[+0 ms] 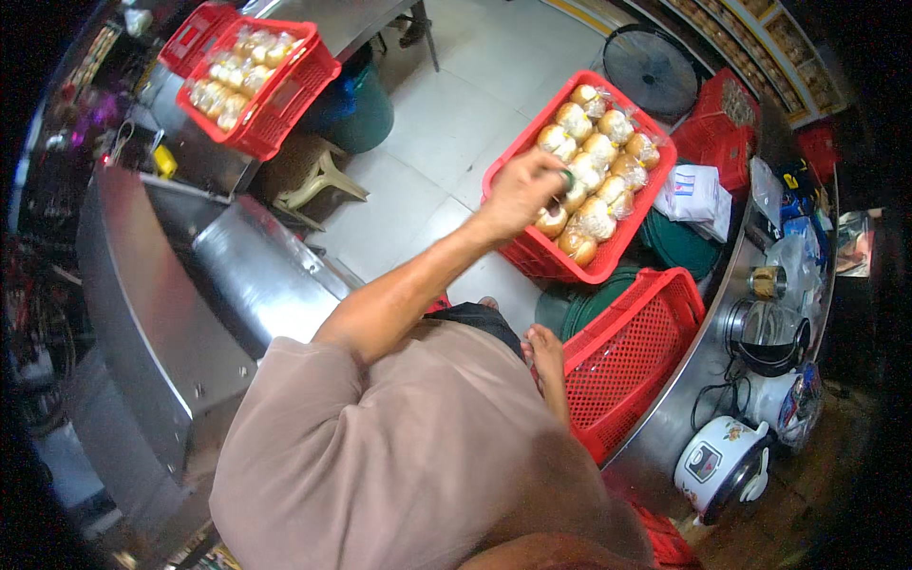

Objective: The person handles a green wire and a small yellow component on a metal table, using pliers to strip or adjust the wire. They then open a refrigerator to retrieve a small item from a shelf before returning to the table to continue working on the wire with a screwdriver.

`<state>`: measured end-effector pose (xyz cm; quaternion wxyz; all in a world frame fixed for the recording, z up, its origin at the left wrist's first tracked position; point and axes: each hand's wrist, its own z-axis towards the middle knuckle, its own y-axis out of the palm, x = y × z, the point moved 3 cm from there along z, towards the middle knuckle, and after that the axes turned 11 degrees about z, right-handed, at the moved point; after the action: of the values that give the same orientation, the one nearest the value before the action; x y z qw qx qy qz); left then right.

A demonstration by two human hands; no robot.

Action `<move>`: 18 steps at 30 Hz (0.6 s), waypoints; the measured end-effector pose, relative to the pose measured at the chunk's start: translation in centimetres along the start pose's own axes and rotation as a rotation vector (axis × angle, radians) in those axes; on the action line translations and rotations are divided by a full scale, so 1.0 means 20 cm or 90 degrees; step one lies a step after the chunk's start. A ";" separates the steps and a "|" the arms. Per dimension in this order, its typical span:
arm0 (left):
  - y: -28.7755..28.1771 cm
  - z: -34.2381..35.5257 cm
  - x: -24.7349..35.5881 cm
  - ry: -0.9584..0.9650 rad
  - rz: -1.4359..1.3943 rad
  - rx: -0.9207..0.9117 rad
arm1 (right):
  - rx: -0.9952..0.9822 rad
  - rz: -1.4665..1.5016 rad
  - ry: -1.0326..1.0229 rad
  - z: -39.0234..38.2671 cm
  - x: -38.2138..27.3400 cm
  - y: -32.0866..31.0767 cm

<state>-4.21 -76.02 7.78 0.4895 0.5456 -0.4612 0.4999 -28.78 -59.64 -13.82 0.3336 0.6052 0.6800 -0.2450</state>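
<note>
My left hand (524, 193) reaches over a red plastic crate (540, 255). Its fingers are pinched on a small dark green object (567, 179), whose kind I cannot make out. Round golden buns (600, 150) in clear plastic wrap fill that crate in rows, and the hand is above those on its left side. Close to my body on the right, my right hand (544, 353) hangs low with loosely bent fingers, partly hidden by my shirt. Nothing shows in it. An empty red crate (622, 366) tilts right beside it.
Another red crate (275, 119) of wrapped buns rests on the far-left metal table. A steel machine (275, 261) stands at my left. On the right-hand counter are a white rice cooker (717, 465), bags and a glass-lidded pot. A round fan (651, 68) and stool (323, 190) stand beyond.
</note>
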 end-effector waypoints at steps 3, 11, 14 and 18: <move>-0.22 0.15 0.07 -0.046 -0.225 0.023 | -0.017 0.007 0.005 0.15 -0.12 0.07; -0.79 0.74 0.00 -0.087 -0.337 0.002 | -0.031 0.071 -0.059 0.77 -0.64 0.46; -1.01 0.99 -0.09 -0.148 -0.314 -0.022 | 0.009 -0.064 -0.139 0.96 -0.86 0.76; -1.26 1.33 -0.08 -0.190 -0.259 -0.078 | -0.014 -0.173 -0.048 1.14 -1.07 1.18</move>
<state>23.27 -100.02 3.88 0.5386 0.6644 -0.4385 0.2759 -0.92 -87.15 -11.03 0.3295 0.4939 0.7454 -0.3032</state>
